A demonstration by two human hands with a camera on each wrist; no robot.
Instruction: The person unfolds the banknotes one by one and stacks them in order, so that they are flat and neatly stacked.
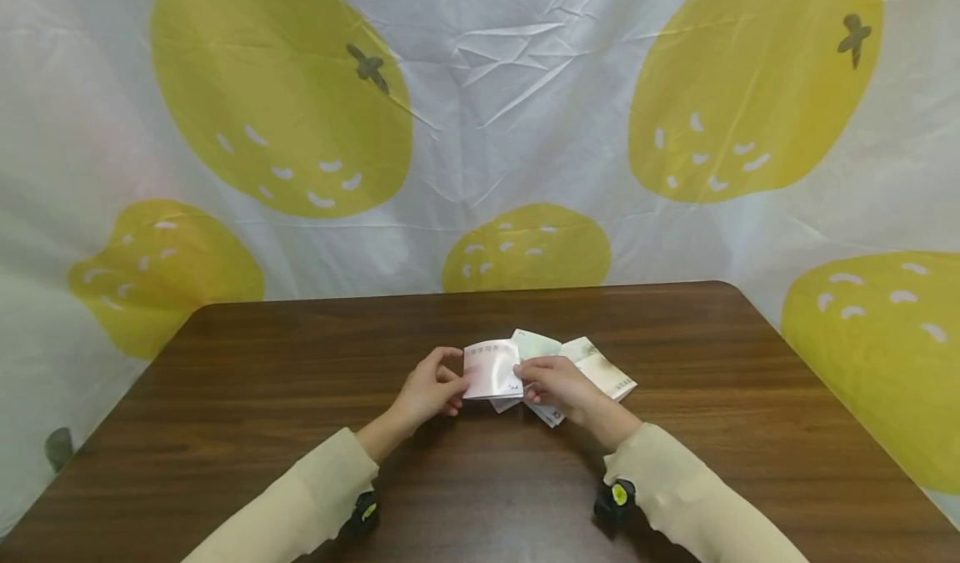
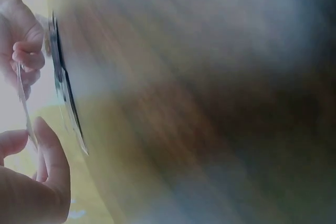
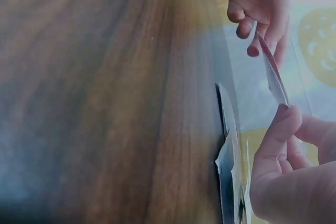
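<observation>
From where I stand, both of the person's hands meet over the dark wooden table (image 1: 442,505), the forearms coming in from about seven and five o'clock. Between them is a pink paper (image 1: 491,369), its face lit by a patch of glare, a little toward twelve from the tabletop's middle. The left hand (image 1: 424,389) sits at roughly nine o'clock of it, thumb and forefinger bent and brought together so that only the paper's edge fits between them; the other fingers curl loosely below. At about three o'clock the right hand (image 1: 561,386) does likewise, back turned up, thumb and forefinger pinching the opposite edge with hardly a gap, the rest folded in under the palm. The paper is held up clear of the table — both wrist views show it nearly edge-on, apart from what lies below. There, a pale green paper (image 1: 534,344) pokes out at two o'clock of the pink one, and a cream paper (image 1: 604,371) reaches out past the right hand toward three. Cream sleeves cover both forearms, the left (image 1: 300,492) and the right (image 1: 693,488) — each with a black wrist device under its cuff. At twelve hangs a white cloth (image 1: 517,142) printed with yellow fruit.
</observation>
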